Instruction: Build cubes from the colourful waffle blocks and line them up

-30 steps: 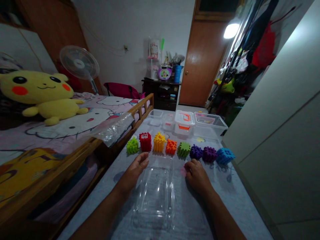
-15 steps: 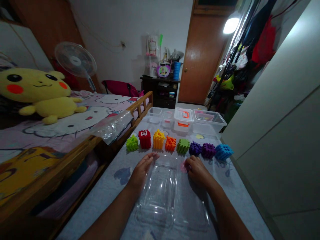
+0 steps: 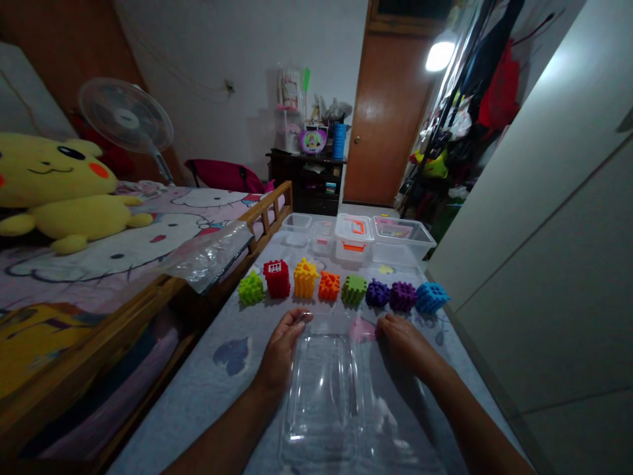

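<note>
Left hand (image 3: 281, 349) has its fingers (image 3: 299, 318) curled loosely over the far left corner of the clear plastic tray (image 3: 324, 389), thumb side resting on the rim, so it's touching but not really clamped on anything. Right hand (image 3: 403, 340) lies flat on the table (image 3: 208, 389) with fingers (image 3: 383, 323) mostly straight, fingertips just at the tray's far right corner; can't tell if it's actually gripping the edge.

The tray sits between the two hands in the middle of the table, near the front edge, long axis running away from the person toward the far edge. It looks empty, just glare on the plastic.

Just past the fingers there's a row of toy blocks running left to right: lime block (image 3: 250, 289), red block (image 3: 277, 278), yellow block (image 3: 305, 278), orange block (image 3: 329, 285), green block (image 3: 353, 289), two purple blocks (image 3: 390, 295), and a blue block (image 3: 432, 297).

At the far edge of the table are clear storage boxes (image 3: 403, 239), and a white box with an orange handle (image 3: 353, 236). Contents are too blurry to make out, and no writing is readable anywhere.
</note>
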The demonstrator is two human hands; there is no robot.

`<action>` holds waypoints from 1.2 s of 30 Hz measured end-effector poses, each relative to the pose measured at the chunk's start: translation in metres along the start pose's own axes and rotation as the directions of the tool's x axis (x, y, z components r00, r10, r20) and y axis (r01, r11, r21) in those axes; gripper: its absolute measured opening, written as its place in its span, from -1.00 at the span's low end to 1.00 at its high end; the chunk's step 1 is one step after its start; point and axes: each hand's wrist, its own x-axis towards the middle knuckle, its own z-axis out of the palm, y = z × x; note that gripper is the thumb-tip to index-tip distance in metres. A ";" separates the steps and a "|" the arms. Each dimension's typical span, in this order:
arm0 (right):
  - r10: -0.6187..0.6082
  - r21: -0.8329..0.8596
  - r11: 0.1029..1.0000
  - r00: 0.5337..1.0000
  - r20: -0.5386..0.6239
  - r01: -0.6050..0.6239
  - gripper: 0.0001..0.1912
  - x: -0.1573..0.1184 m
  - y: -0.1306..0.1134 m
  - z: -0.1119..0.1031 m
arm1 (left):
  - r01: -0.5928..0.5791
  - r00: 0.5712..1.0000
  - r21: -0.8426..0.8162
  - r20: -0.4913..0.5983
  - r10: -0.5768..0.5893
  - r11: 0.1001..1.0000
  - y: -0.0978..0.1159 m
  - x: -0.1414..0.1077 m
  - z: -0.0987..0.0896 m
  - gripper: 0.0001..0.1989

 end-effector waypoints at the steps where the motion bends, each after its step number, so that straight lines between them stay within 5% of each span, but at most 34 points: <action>1: 0.001 0.015 1.000 1.000 -0.020 -0.001 -0.72 -0.002 0.002 0.000 | 0.004 1.000 0.017 0.006 -0.004 1.000 0.000 -0.001 0.001 -0.64; 6: 0.029 0.211 0.977 0.987 -0.157 0.005 -0.74 -0.016 0.018 -0.010 | 0.046 0.998 0.055 0.040 -0.048 0.997 0.002 -0.004 0.004 -0.55; 12: 0.304 0.258 0.939 0.899 -0.316 -0.227 -0.95 -0.040 0.073 -0.036 | 0.073 0.995 0.061 0.058 -0.076 0.995 0.002 -0.002 0.001 -0.53; 16: 0.317 0.128 0.947 0.795 -0.517 -0.294 -0.57 -0.037 0.117 -0.045 | 0.072 0.995 0.092 0.066 -0.078 0.993 0.003 -0.002 0.001 -0.53; 19: 0.288 0.095 0.957 0.861 -0.420 -0.273 -0.11 -0.022 0.145 -0.044 | 0.074 0.994 0.114 0.068 -0.082 0.991 0.003 -0.003 0.001 -0.53; 23: 0.248 0.367 0.916 0.946 -0.207 -0.160 0.13 -0.005 0.174 -0.032 | 0.064 0.995 0.120 0.068 -0.072 0.991 0.003 -0.003 -0.001 -0.52; 28: 0.316 0.682 0.715 0.941 -0.120 -0.153 0.13 -0.004 0.193 -0.015 | 0.061 0.995 0.105 0.071 -0.069 0.993 0.003 -0.001 -0.002 -0.50; 36: 0.311 0.727 0.675 0.942 -0.126 -0.126 0.01 0.001 0.199 0.006 | 0.064 0.994 0.122 0.075 -0.074 0.990 -0.004 0.004 -0.009 -0.49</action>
